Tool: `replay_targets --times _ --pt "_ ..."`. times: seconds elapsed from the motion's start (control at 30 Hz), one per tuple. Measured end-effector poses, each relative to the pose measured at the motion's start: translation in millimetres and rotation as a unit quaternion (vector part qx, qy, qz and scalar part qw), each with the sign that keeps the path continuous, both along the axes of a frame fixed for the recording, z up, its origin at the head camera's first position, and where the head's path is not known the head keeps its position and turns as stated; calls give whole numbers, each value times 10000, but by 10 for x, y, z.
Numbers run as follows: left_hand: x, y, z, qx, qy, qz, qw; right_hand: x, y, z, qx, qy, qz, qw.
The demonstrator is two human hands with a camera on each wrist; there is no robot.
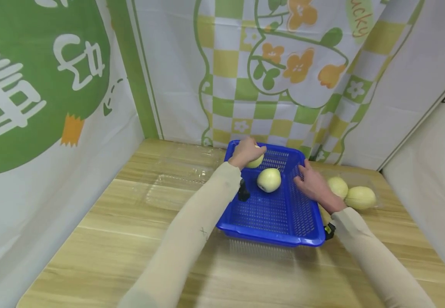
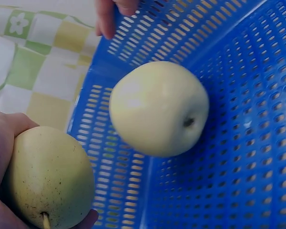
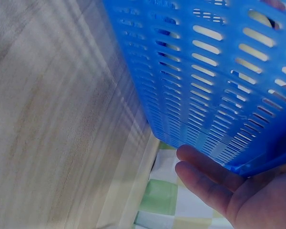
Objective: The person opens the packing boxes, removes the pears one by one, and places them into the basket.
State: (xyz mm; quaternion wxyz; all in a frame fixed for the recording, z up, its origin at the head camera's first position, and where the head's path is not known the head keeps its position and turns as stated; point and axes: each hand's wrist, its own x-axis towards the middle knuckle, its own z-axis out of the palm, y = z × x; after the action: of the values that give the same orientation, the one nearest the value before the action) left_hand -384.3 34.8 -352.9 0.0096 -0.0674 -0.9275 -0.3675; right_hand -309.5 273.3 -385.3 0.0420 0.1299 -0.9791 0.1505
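My left hand point(image 1: 247, 153) grips a pale yellow pear point(image 2: 52, 176) above the far left part of a blue plastic basket point(image 1: 260, 214). The pear's stem and brown specks show in the left wrist view. Another pear point(image 1: 269, 180) lies inside the basket, apart from the held one. At the basket's right side, my right hand point(image 1: 314, 184) holds the rim. Two of its fingers point(image 3: 205, 183) extend along the outside of the slotted wall in the right wrist view, while other fingertips show at the inner side in the left wrist view.
To the right of the basket, two more pears point(image 1: 361, 197) sit beside each other in what looks like a clear plastic tray. An open clear plastic container point(image 1: 168, 190) lies left of the basket. The wooden table point(image 1: 103, 239) meets a patterned curtain point(image 1: 222, 111) behind.
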Motion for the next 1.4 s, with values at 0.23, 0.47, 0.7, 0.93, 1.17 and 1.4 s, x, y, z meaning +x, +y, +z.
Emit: replay_targets --times 0.23,0.47,0.7,0.93,1.17,1.4 --pt "85 50 -91 -346 -327 206 9987 20 -5 6 -67 -20 -4 10000" --pt "75 65 -167 -710 -290 101 9970 18 -8 7 -71 -2 -11 10000" --pt "108 108 -227 -1065 -201 -186 9939 30 -11 22 -43 -68 -11 10000" --pt "116 128 -275 -1433 -39 -334 9891 26 -10 29 -16 -67 -37 10000" --pt "76 125 -347 -1838 -10 -572 9813 23 -7 32 -32 -58 -25 10000" --pt "82 122 -366 -2072 -3 -597 9765 22 -10 16 -41 15 -8 10000"
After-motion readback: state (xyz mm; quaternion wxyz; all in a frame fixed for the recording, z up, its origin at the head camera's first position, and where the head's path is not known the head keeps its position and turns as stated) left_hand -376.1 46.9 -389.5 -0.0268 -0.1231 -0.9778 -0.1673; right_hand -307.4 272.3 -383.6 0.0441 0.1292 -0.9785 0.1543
